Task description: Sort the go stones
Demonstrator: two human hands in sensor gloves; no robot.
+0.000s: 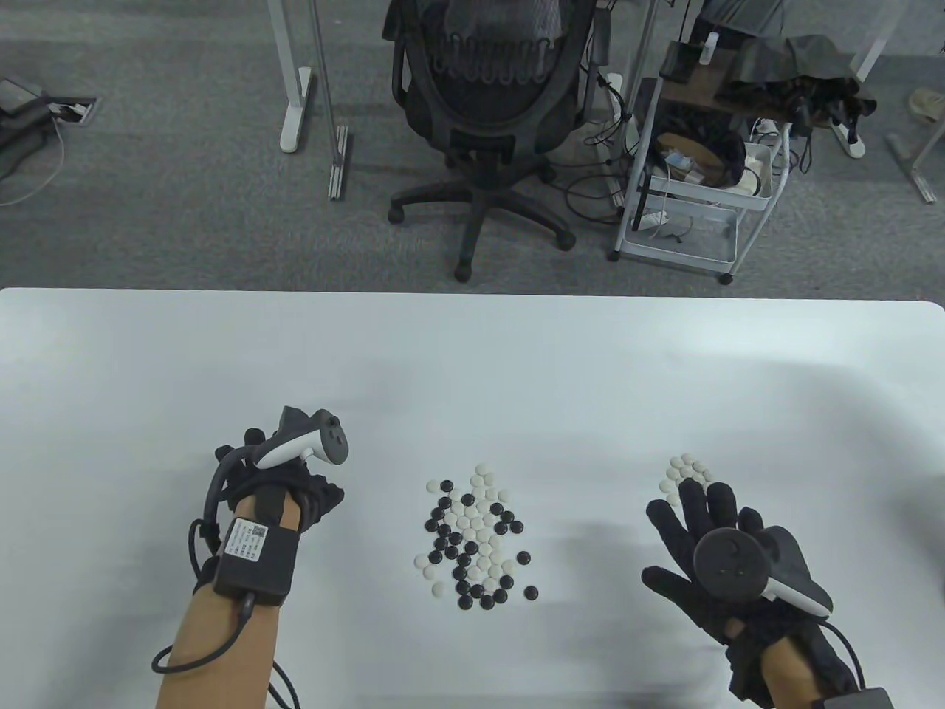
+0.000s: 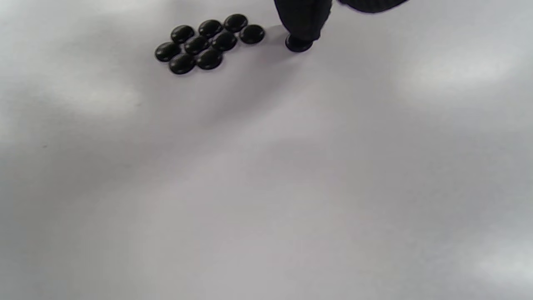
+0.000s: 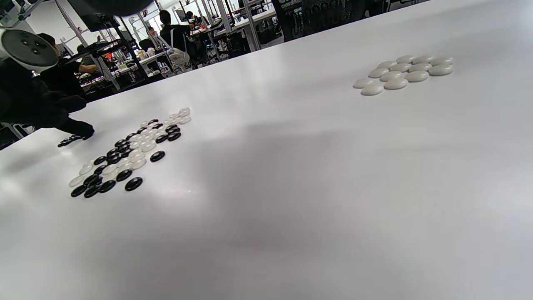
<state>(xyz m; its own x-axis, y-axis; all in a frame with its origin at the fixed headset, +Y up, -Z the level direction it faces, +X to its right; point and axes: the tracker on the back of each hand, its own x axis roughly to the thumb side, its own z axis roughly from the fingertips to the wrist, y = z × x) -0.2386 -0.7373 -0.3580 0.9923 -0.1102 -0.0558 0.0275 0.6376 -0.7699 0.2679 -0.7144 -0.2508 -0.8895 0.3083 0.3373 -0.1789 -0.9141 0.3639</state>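
A mixed pile of black and white Go stones (image 1: 472,539) lies at the table's middle. A sorted group of white stones (image 1: 685,473) lies to the right, also seen as white stones (image 3: 402,71) in the right wrist view. A sorted cluster of black stones (image 2: 208,43) lies under my left hand and is hidden in the table view. My left hand (image 1: 299,473) points its curled fingers (image 2: 304,18) down and holds one black stone (image 2: 297,43) against the table, just right of that cluster. My right hand (image 1: 701,517) hovers with spread fingers just below the white group, holding nothing.
The white table (image 1: 472,354) reaches its far edge at mid-frame. Beyond it stand an office chair (image 1: 487,111) and a white cart (image 1: 694,185) on grey carpet. Other people at desks show far off in the right wrist view.
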